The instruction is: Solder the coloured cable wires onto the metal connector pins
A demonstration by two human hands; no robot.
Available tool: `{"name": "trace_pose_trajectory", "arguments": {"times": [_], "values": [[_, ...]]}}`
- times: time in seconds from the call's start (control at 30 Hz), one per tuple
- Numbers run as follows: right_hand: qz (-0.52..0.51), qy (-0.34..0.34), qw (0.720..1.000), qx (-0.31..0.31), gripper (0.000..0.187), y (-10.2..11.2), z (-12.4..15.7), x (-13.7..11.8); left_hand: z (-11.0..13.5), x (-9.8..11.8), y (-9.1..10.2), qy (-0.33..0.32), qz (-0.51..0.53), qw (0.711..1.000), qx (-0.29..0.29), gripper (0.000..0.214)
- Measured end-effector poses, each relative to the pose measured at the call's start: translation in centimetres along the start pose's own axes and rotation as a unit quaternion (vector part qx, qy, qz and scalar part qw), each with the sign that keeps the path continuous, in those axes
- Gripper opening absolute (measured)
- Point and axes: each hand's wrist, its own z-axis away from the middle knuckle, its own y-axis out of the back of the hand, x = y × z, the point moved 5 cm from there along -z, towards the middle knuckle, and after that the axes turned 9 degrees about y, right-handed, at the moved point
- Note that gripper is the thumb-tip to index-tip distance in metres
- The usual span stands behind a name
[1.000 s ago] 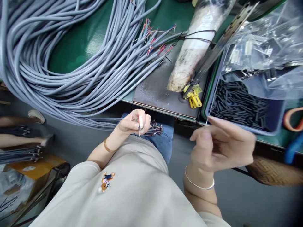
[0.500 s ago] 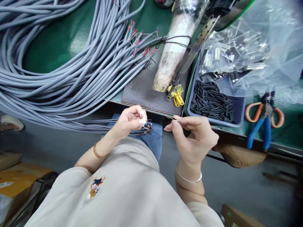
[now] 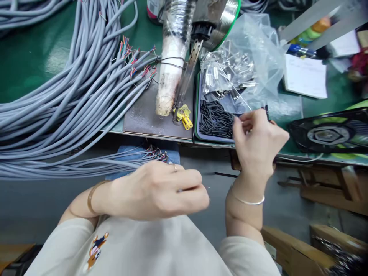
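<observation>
My left hand (image 3: 161,189) hovers over my lap with its fingers curled shut; what they hold is hidden. Just behind it, the sleeved ends of several grey cables (image 3: 156,154) lie on my blue jeans. My right hand (image 3: 257,142) is raised at the table edge, beside the blue tray (image 3: 197,115) of short black tube pieces (image 3: 215,119). Its fingertips are pinched together on something small and dark that I cannot make out.
A big bundle of grey cables (image 3: 71,99) covers the green table on the left. A dark metal plate (image 3: 143,115) carries a white wrapped cylinder (image 3: 169,76) and a yellow clip (image 3: 185,119). A clear bag of metal parts (image 3: 241,61), a paper note (image 3: 306,74) and a black fan (image 3: 330,134) lie right.
My left hand has come away from the cable ends and moved nearer to me. My right hand has risen to the tray of black tubes. The view has swung right.
</observation>
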Motion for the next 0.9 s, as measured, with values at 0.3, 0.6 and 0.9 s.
{"name": "trace_pose_trajectory", "arguments": {"times": [0.3, 0.6, 0.9], "values": [[0.006, -0.054, 0.996, -0.071, 0.009, -6.0, -8.7, 4.3, 2.6, -7.7, -3.2, 0.378, 0.368, 0.799, 0.289, 0.011], [-0.211, -0.031, 0.972, -0.096, 0.015, -8.7, -9.4, 6.6, 4.2, -10.6, -3.1, 0.480, 0.515, 0.642, 0.304, 0.025], [-0.316, 0.043, 0.939, 0.129, 0.014, 3.9, -7.6, 2.7, 4.3, -10.5, -3.4, 0.482, 0.520, 0.644, 0.287, 0.025]]}}
